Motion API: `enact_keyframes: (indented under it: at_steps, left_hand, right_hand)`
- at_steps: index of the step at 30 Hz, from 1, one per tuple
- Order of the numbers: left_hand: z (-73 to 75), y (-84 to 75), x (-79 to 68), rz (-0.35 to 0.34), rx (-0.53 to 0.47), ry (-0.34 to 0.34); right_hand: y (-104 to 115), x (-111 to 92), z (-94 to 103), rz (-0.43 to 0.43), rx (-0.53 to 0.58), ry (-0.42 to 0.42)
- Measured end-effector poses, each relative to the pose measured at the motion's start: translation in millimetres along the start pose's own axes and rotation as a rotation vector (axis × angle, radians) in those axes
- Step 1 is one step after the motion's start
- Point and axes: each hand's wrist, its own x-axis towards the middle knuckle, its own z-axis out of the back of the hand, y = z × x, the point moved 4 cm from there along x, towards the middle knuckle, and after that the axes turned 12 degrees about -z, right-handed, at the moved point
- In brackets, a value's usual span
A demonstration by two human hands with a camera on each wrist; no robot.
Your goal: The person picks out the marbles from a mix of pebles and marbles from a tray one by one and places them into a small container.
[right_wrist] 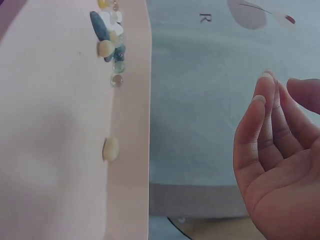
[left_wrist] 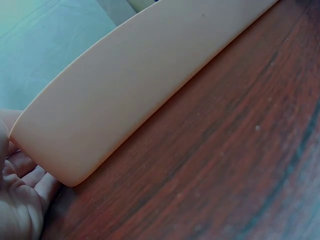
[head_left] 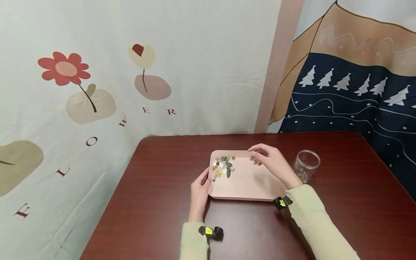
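While right hand is hovering, fingers bent, thumb apart, stone is lying by far wall of tray; hasty pinch risking flicking it. Left hand is gripping left side; jolt risking scattering far-left pile.

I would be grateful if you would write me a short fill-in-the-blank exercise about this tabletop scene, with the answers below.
1. The left hand holds the pink tray by its ____ end.
2. The clear jar stands on the table, to the ____ of the tray.
3. In the right wrist view, exactly ____ pale stone lies apart from the cluster of stones.
4. The letters on the pale wall cloth spell ____.

Missing words: left; right; one; FLOWER
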Motion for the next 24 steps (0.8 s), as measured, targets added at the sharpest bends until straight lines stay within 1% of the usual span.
enact_keyframes:
  at_steps: [3, 6, 9, 12, 15, 17, 19, 22, 24]
  left_hand:
    - [0.8, 0.1, 0.5, 0.01, -0.016, 0.008]
    - [1.7, -3.7, 0.5, 0.015, -0.029, 0.012]
    - [1.2, -15.6, -1.2, 0.014, -0.022, 0.017]
    - [-0.2, -27.4, -3.5, 0.015, -0.002, 0.019]
    - [-1.4, -31.9, -5.1, 0.021, 0.004, 0.018]
    - [-1.1, -27.4, -4.6, 0.027, 0.0, 0.017]
    - [-0.9, -19.6, -3.1, 0.033, -0.016, 0.015]
    - [-0.8, -6.9, -1.0, 0.029, -0.026, 0.009]
    - [-1.3, -2.8, -0.7, 0.022, -0.02, 0.006]
  right_hand:
    - [0, 8, -4.7, -0.015, -0.029, 0.007]
    - [-1, 16, -9.4, -0.011, -0.038, 0.031]
    - [-1, 24, -14.4, 0.001, -0.023, 0.069]
    - [-2, 32, -19.5, -0.007, -0.01, 0.096]
    - [-4, 39, -24.6, -0.014, -0.014, 0.115]
    - [-6, 44, -27.9, -0.028, -0.018, 0.128]
    - [-8, 49, -31.0, -0.045, -0.035, 0.139]
    - [-16, 57, -35.5, -0.096, -0.068, 0.157]
    - [-22, 61, -39.0, -0.134, -0.087, 0.173]
